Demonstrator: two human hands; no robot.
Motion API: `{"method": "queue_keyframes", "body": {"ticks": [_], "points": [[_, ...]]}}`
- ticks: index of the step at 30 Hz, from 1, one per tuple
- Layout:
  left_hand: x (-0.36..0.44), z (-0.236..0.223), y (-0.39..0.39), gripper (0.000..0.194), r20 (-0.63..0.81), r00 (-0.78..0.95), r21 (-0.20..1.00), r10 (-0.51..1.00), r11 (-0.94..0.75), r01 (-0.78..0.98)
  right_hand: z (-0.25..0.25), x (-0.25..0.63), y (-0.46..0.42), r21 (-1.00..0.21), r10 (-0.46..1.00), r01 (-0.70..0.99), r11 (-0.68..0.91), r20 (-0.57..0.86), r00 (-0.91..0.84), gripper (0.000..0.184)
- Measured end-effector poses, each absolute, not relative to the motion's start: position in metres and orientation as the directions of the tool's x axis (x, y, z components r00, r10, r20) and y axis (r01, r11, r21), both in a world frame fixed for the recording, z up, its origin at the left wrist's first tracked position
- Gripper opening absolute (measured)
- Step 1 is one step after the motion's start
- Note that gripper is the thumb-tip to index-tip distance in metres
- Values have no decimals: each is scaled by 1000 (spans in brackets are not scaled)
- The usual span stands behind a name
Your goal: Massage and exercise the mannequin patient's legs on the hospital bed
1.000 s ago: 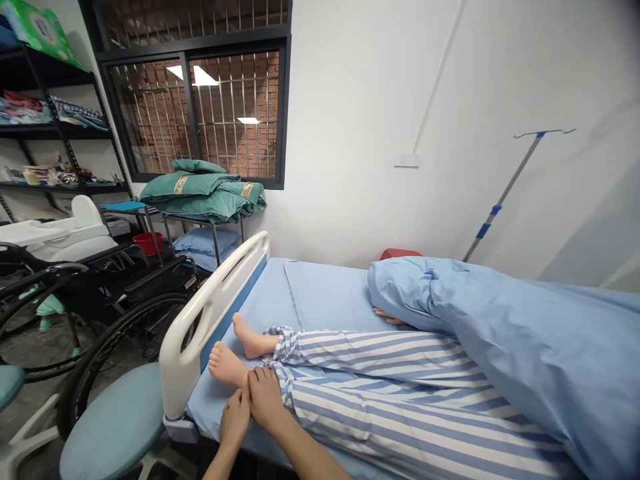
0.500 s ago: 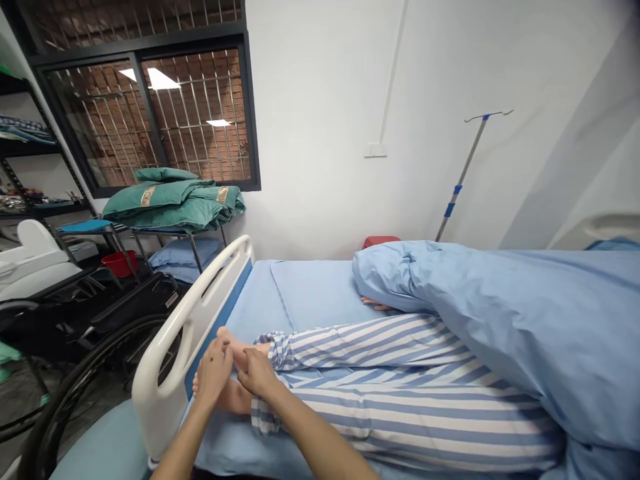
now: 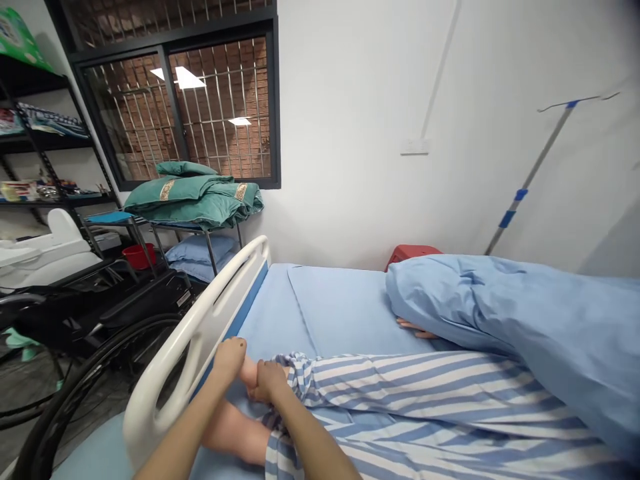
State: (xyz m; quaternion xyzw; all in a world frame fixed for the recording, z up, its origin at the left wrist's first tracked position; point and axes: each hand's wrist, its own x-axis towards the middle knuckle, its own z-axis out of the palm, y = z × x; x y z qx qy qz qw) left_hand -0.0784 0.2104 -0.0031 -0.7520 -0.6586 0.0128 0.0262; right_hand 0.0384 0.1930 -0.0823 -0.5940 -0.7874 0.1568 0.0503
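At the foot of the bed, my right hand has now closed around the far ankle; my left hand presses beside it, grip unclear, above the near foot.

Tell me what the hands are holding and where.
The left hand and right hand hold a foot between them, near the trouser cuff; the exact grip is hidden.

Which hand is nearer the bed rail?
Left. The left hand is close beside the rail; the right hand is farther from it, at the trouser cuff.
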Motion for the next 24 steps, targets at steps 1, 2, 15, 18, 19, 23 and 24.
{"method": "queue_keyframes", "body": {"ticks": [1,2,15,18,19,23,24], "points": [[-77,-1,214,28,0,140,-77,990,-140,987,-83,39,196,-303,949,924,234,-133,-285,64],[-76,0,218,28,-18,144,-101,989,-145,984,-84,39,199,-303,947,925,230,-148,-284,66],[-63,-7,229,33,-73,85,-162,994,-96,982,-90,41,200,-322,950,921,219,-144,-276,63],[-68,-7,219,31,-35,63,-118,997,-66,991,-88,41,196,-313,951,923,222,-141,-276,62],[-70,-7,215,31,-24,54,-105,998,-57,993,-87,41,195,-310,952,924,222,-136,-274,61],[-80,-6,201,32,3,19,-78,1000,-19,997,-83,41,189,-315,952,919,236,-115,-284,59],[-83,-6,198,34,8,10,-79,1000,-10,997,-82,41,188,-319,952,918,235,-115,-284,59]]}}
